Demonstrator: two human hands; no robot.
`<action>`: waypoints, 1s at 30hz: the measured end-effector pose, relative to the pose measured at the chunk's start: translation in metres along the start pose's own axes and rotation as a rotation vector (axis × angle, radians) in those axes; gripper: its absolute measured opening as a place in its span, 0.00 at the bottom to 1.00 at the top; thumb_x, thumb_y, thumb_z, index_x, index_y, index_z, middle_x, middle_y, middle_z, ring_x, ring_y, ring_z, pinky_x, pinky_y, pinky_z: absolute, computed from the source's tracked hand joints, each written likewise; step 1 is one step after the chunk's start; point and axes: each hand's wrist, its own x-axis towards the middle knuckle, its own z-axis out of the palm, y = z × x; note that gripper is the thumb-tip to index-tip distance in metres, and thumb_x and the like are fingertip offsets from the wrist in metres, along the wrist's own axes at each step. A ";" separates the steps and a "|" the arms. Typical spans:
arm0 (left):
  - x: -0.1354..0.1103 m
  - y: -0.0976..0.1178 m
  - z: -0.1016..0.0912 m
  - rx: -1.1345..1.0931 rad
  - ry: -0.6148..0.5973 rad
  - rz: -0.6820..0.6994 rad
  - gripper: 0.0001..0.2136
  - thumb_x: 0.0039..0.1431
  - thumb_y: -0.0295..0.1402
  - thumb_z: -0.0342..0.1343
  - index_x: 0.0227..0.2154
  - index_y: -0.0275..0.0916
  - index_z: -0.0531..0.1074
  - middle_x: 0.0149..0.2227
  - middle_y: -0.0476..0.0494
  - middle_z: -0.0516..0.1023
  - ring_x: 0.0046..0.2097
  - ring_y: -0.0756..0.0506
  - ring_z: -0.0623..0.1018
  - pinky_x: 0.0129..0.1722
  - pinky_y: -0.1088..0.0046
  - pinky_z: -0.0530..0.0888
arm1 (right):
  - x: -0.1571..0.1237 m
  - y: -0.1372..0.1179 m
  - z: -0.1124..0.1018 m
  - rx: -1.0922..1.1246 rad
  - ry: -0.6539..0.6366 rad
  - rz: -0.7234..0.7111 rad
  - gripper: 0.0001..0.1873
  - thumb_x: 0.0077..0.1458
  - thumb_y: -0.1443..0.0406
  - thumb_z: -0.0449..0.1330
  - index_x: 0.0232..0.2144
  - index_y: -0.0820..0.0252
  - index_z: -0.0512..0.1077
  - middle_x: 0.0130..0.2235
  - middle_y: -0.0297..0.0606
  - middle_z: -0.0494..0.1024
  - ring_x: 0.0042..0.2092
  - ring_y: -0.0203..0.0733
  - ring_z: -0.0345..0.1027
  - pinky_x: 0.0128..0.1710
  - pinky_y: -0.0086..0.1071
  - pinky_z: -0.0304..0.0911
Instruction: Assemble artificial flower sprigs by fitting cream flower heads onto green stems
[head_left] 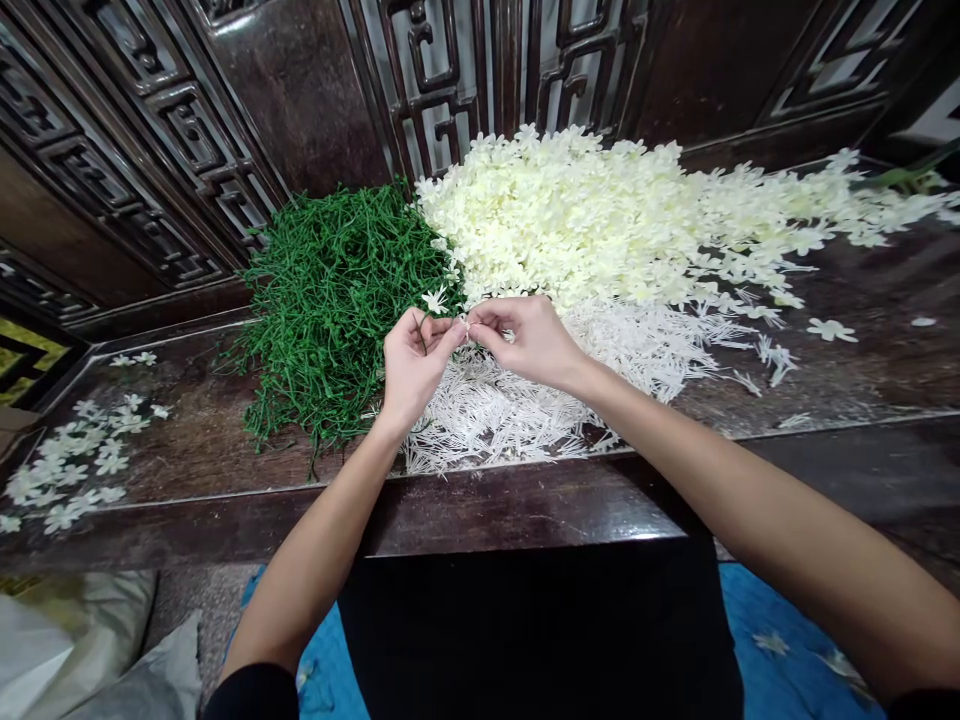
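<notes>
So the left arm [319, 548] and right arm [712, 472] both angle inward, bare below black sleeves [253, 692]. Left hand [416, 368] and right hand [534, 340] are basically fingertip to fingertip, thumb and index pinched on each, right wrist pretty straight, other fingers curled in.

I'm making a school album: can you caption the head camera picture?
Amid heaps of green stems, pale flowers and white pieces, left hand and right hand pinch something tiny.
</notes>
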 end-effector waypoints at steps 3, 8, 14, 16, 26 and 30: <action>-0.001 0.000 0.001 -0.005 0.010 -0.002 0.22 0.46 0.34 0.70 0.23 0.40 0.56 0.28 0.50 0.78 0.34 0.51 0.80 0.39 0.71 0.80 | 0.000 0.002 0.002 0.013 0.013 0.000 0.09 0.57 0.66 0.57 0.30 0.62 0.77 0.31 0.41 0.80 0.30 0.39 0.69 0.31 0.38 0.66; 0.002 0.001 -0.004 -0.007 0.007 -0.011 0.24 0.45 0.35 0.71 0.24 0.41 0.54 0.27 0.50 0.79 0.32 0.51 0.80 0.38 0.71 0.80 | 0.000 0.002 0.001 0.088 0.008 0.005 0.08 0.57 0.64 0.58 0.31 0.61 0.76 0.30 0.40 0.78 0.32 0.40 0.70 0.33 0.39 0.68; 0.008 0.002 -0.010 -0.008 -0.007 0.011 0.26 0.44 0.36 0.72 0.26 0.41 0.54 0.28 0.50 0.80 0.33 0.50 0.82 0.38 0.72 0.79 | 0.001 -0.001 -0.005 0.279 -0.102 0.070 0.30 0.49 0.63 0.68 0.54 0.63 0.68 0.50 0.48 0.75 0.45 0.46 0.73 0.46 0.45 0.72; 0.009 0.003 -0.011 -0.016 -0.024 0.001 0.26 0.43 0.36 0.73 0.26 0.41 0.54 0.28 0.50 0.80 0.32 0.49 0.83 0.37 0.71 0.79 | 0.001 -0.002 -0.005 0.292 -0.096 0.086 0.30 0.49 0.61 0.69 0.54 0.64 0.69 0.49 0.48 0.76 0.45 0.47 0.74 0.48 0.47 0.72; 0.011 0.009 -0.015 0.040 -0.110 -0.008 0.25 0.47 0.39 0.70 0.26 0.42 0.54 0.27 0.51 0.80 0.32 0.48 0.82 0.39 0.67 0.81 | 0.003 -0.007 -0.013 0.357 -0.039 0.135 0.15 0.49 0.58 0.70 0.33 0.65 0.79 0.30 0.42 0.80 0.30 0.41 0.75 0.35 0.41 0.74; 0.010 0.013 -0.014 0.066 -0.110 -0.001 0.24 0.45 0.34 0.70 0.26 0.42 0.54 0.30 0.48 0.82 0.36 0.48 0.83 0.39 0.70 0.80 | 0.003 -0.006 -0.014 0.337 -0.043 0.137 0.14 0.50 0.59 0.70 0.32 0.65 0.79 0.29 0.42 0.80 0.29 0.41 0.75 0.34 0.41 0.74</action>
